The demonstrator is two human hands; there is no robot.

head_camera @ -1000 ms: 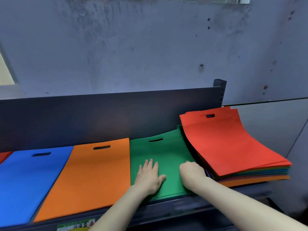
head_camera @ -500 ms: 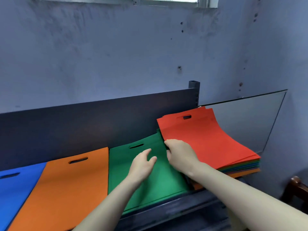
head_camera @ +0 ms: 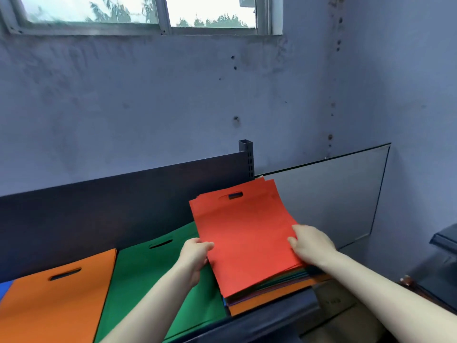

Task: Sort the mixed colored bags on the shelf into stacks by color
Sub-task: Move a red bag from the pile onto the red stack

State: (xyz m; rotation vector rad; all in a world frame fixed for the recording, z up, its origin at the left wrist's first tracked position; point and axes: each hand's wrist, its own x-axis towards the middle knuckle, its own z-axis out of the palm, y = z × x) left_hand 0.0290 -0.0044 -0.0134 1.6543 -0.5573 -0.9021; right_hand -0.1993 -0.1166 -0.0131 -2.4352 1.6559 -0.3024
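Observation:
A mixed stack of bags (head_camera: 267,290) lies at the right end of the shelf, with a red bag (head_camera: 244,231) on top. My left hand (head_camera: 194,256) pinches the red bag's left edge, thumb on top. My right hand (head_camera: 310,245) grips its right edge, fingers curled over it. Left of the stack lies a green bag (head_camera: 153,276), then an orange bag (head_camera: 57,305). A sliver of a blue bag (head_camera: 3,287) shows at the far left edge.
The dark shelf has a back panel (head_camera: 99,209) and a front lip (head_camera: 259,323). A metal post (head_camera: 246,157) stands at its right rear corner. A grey panel (head_camera: 329,196) leans on the wall to the right. A cardboard box (head_camera: 333,300) and a dark object (head_camera: 442,266) sit lower right.
Both hands left the green bag and moved right to the mixed stack. They now hold the top red bag by its two side edges. The camera view swung right and up.

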